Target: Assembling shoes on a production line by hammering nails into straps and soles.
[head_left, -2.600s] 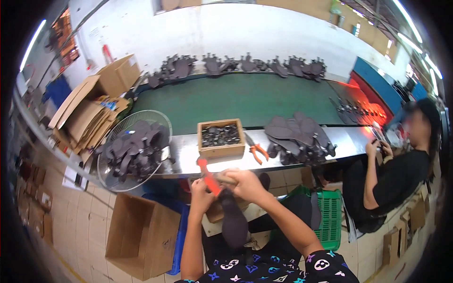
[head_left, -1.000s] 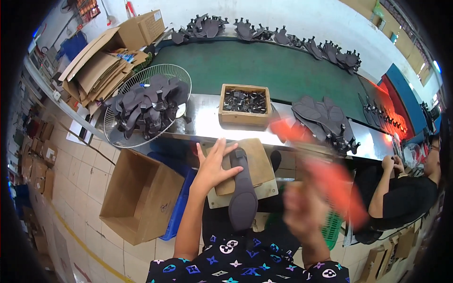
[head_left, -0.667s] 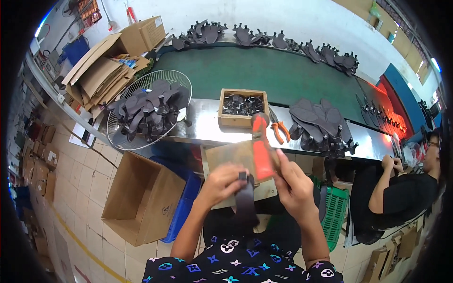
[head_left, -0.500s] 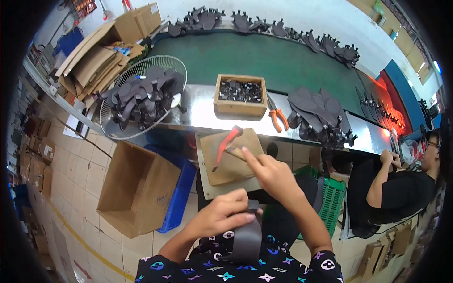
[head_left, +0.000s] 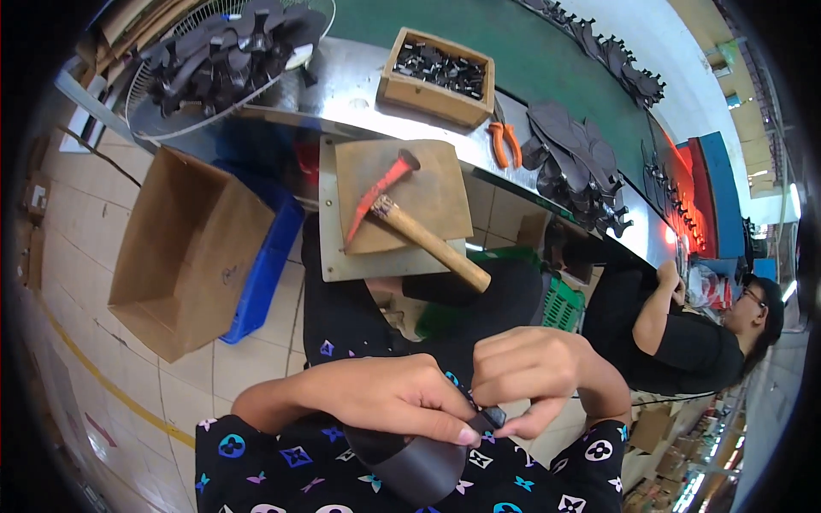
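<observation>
A dark grey, curved sole-shaped piece (head_left: 419, 470) is gripped by my left hand (head_left: 393, 395) close to my body. The left thumb lies along its upper edge. At the end of the piece, my right hand (head_left: 534, 376) closes its fingers and thumb around a small black block (head_left: 491, 418); whether the block is fixed to the piece, I cannot tell. Beyond my hands, a hammer with a red head and wooden handle (head_left: 436, 248) lies on a tan pad (head_left: 445, 188) on a pale board (head_left: 342, 265), its handle sticking out past the board's near edge.
On the metal bench stand a wooden box (head_left: 432, 96) of small black parts, orange-handled pliers (head_left: 505, 144) and a pile of dark sole-shaped pieces (head_left: 573, 158). A wire basket (head_left: 141, 107) holds more. Left are a cardboard box (head_left: 184, 256) and blue crate (head_left: 265, 265). A co-worker (head_left: 697, 333) sits right.
My right hand has let go of the hammer, now lying on the pad, and has come to the black block. The piece has tilted in my left hand. The view has shifted.
</observation>
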### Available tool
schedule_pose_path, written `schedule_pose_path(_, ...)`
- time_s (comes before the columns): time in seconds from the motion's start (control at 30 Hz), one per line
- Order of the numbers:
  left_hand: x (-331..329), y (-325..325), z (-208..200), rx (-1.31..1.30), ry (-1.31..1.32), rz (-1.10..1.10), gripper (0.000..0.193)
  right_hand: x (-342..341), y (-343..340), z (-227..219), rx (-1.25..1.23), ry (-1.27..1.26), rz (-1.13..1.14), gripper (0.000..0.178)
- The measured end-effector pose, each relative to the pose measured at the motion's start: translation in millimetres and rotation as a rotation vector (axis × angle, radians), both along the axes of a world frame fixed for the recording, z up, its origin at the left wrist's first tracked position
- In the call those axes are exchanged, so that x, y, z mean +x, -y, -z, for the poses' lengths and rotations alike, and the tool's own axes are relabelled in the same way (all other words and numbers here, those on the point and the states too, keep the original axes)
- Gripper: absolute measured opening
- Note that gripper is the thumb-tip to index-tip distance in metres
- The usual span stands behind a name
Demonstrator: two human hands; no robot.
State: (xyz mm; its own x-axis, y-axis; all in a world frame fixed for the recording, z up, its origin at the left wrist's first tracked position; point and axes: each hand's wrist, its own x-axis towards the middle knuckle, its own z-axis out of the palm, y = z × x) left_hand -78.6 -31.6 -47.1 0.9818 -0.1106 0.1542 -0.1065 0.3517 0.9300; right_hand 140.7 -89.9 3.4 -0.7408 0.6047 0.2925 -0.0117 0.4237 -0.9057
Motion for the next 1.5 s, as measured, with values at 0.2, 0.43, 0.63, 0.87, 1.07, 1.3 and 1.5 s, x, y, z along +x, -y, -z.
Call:
schedule_pose_path(0.2, -7.3, 7.3, -12.3, 0.014, 0.061, 0.048, 0.042, -12.8, 14.5, 6.8, 0.052, -0.132, -0.002, 0.029)
schedule_pose_path(0.43, -3.3, 0.6, -18.2, 0.170, -0.029, 0.146, 0.030, -4.9, 7.2, 3.4, 0.166, -0.050, -0.061, 0.027)
schedule_pose_path(0.63, 8.4, 7.9, -13.1, 0.079, 0.036, 0.149, 0.034, 2.0, 21.9, 0.7, 0.145, -0.038, -0.064, 0.025)
schedule_pose_path(0.87, 6.8, 11.4, -22.0, 0.164, 0.070, 0.275, 0.028, -1.2, 39.1, -10.7, 0.171, 0.009, -0.016, 0.027)
schedule_pose_path(1.07, 1.9, 10.9, -20.4, 0.169, 0.067, 0.115, 0.033, 1.9, 36.1, -3.7, 0.285, 0.012, 0.009, 0.034)
schedule_pose_path(1.3, -18.0, -89.6, -31.7, 0.722, -0.129, -1.330, 0.039, 139.7, -19.4, 37.5, 0.479, 0.926, 1.344, 0.036)
schedule_pose_path(1.5, -98.7, -225.5, -21.6, 1.100, -0.410, -2.210, 0.056, 274.9, -34.8, 87.0, 0.381, 0.918, 1.859, 0.041)
